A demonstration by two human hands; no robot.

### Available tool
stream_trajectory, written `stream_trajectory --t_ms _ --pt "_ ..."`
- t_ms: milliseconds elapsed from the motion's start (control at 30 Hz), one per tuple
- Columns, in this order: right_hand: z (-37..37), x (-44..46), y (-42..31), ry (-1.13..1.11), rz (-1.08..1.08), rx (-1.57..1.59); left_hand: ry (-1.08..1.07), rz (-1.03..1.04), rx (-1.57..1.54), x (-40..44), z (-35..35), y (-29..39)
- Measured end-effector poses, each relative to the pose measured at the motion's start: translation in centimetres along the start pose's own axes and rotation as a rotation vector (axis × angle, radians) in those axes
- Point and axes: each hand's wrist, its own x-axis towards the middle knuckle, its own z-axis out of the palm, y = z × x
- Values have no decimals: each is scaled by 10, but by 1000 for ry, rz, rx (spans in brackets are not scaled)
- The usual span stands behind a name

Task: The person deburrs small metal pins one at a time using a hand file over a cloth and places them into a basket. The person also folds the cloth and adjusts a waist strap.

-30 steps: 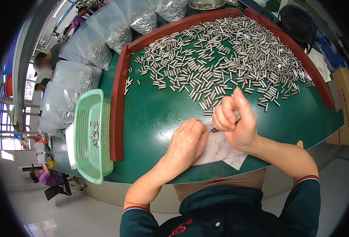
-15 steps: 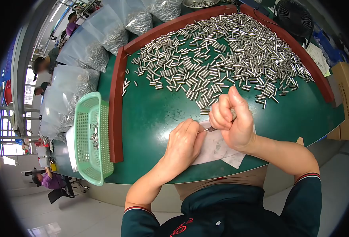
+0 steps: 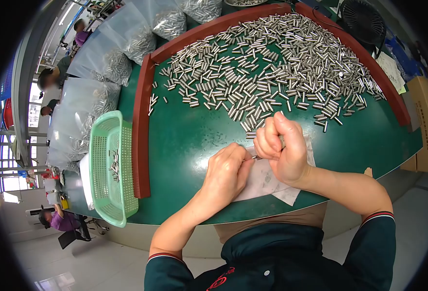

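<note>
My left hand (image 3: 226, 172) is closed in a pinch, thumb against fingertips, and whatever lies between them is mostly hidden. Wrapped into a fist, my right hand (image 3: 284, 148) grips a slim tool whose short dark metal tip (image 3: 255, 156) points at the left fingertips. Its handle is largely covered by the fingers. Both hands are close together above a stained whitish cloth (image 3: 265, 180) on the green table (image 3: 185, 150). Just beyond them spreads a large pile of short shiny metal pins (image 3: 272, 72), loose on the tabletop.
Dark red wooden rails (image 3: 142, 131) border the pile. On the left stands a light green plastic basket (image 3: 110, 206) with several pins in it. Clear bags (image 3: 114, 65) of metal parts line the far left edge. A black fan (image 3: 363, 22) stands back right. Other people sit at left.
My hands stay together, with the right fist slightly lower and the tool tip a little nearer the left fingertips. The view has shifted slightly.
</note>
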Motion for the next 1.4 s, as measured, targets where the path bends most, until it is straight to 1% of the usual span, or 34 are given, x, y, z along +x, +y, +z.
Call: stream_trajectory --t_ms 167,233,267,333,367,400,433,500,533,667,733,767,800,900,933,1000,1033,1167,1233,1367,1400 --pt "4 3 -3 7 10 -31 11 22 1 0 1 1" --pt "-3 3 -3 -3 30 31 -21 12 0 -1 -3 -2" --pt "-4 3 -4 -7 39 64 -2 12 12 1 -8 -3" --pt "-3 2 -8 -35 -5 76 -43 -195 -267 2 -17 -5" --pt "-3 1 -10 -44 -22 91 -29 -297 -564 0 -14 -22" --pt "-4 1 -9 -59 -7 81 -31 -449 -915 4 -20 -26" --pt "-5 1 -8 -61 2 70 -60 -559 -1239 7 -27 -33" --pt "-5 1 -7 -69 14 51 -31 -608 -1583 11 -30 -43" --pt "-5 2 -7 -68 19 47 33 -646 -1572 11 -30 -43" --pt "-8 3 -5 -74 36 49 105 -652 -1480 15 -33 -41" --pt "-7 3 -6 -77 42 37 243 -638 -1556 19 -38 -41" --pt "-6 3 -6 -80 41 42 307 -625 -1539 21 -41 -47" --pt "-6 4 -6 -80 39 30 303 -489 -1495 21 -44 -62" --pt "-7 4 -7 -81 37 11 446 -399 -471 33 -45 -83" --pt "-6 4 -7 -84 36 -2 534 -321 -238 37 -40 -84" --pt "-5 4 -8 -84 40 -4 417 -308 187 39 -41 -82" --pt "-5 4 -8 -85 41 -7 435 -235 253 40 -38 -84" --pt "-5 5 -8 -77 35 -15 415 -182 326 39 -38 -82" --pt "-5 5 -10 -80 48 -18 348 -267 298 37 -38 -82" --pt "-6 6 -10 -83 58 -13 321 -207 314 34 -42 -84" --pt "-6 6 -9 -73 62 -13 307 -306 -109 32 -44 -79"
